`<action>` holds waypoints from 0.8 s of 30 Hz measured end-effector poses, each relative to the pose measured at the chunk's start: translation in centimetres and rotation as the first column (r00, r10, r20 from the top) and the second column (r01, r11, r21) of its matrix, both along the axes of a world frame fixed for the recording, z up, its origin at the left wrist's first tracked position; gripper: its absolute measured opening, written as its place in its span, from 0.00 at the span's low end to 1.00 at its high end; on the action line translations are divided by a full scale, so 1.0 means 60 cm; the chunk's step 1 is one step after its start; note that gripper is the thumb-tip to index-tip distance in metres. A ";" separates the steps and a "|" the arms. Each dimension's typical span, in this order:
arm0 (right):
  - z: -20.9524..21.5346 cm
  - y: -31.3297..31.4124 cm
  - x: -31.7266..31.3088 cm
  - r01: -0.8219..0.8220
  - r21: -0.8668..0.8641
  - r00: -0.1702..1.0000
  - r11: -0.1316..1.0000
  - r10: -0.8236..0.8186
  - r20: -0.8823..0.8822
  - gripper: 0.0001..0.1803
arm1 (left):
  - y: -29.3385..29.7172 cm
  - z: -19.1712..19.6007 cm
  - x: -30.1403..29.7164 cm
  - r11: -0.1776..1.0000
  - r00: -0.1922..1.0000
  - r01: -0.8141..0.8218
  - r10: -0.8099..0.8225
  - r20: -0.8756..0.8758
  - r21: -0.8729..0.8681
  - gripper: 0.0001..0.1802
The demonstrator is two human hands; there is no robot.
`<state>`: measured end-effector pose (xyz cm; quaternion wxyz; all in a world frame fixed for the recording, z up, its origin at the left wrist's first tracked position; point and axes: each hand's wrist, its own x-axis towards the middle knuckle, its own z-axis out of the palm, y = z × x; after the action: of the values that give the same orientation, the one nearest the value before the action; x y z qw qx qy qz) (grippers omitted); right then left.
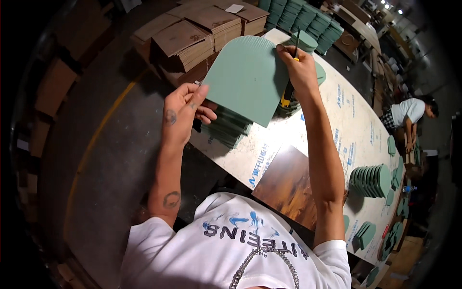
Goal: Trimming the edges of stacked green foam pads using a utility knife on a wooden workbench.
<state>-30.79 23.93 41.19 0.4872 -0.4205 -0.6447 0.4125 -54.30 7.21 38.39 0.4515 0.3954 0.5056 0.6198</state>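
Note:
A green board with one rounded end is held up, tilted, in front of me. My left hand grips its left edge, thumb on top and fingers curled below. A small shiny bit shows by that thumb; I cannot make out what it is. At the board's right edge, my right hand pinches the rim by the thumb. The same hand holds a yellow-and-black utility knife, its thin dark end pointing away from me. Beneath the board stands a stack of similar green boards, partly hidden.
The long white table carries a brown patterned panel, a row of round green pieces and other green pieces. Bundled brown boards sit beyond its far left end, with green stacks behind. Another person bends over work at the right.

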 end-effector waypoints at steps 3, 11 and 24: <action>0.017 -0.012 0.001 -0.033 -0.155 0.973 0.987 -0.003 -0.229 0.16 | -0.016 0.006 0.000 0.988 0.987 0.085 -0.101 0.125 0.126 0.18; 0.049 -0.119 0.020 0.101 0.022 0.880 0.995 -0.078 -0.469 0.14 | -0.067 0.020 0.071 0.901 0.922 0.241 -0.329 0.207 0.360 0.22; 0.039 -0.167 0.058 0.118 -0.003 0.828 0.993 -0.100 -0.552 0.15 | -0.073 0.017 0.092 0.877 0.886 0.328 -0.415 0.207 0.351 0.24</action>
<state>-27.32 13.88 43.54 0.6812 -0.3125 -0.4587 0.4775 -48.79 2.83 39.43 0.5621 0.4606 0.2492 0.6401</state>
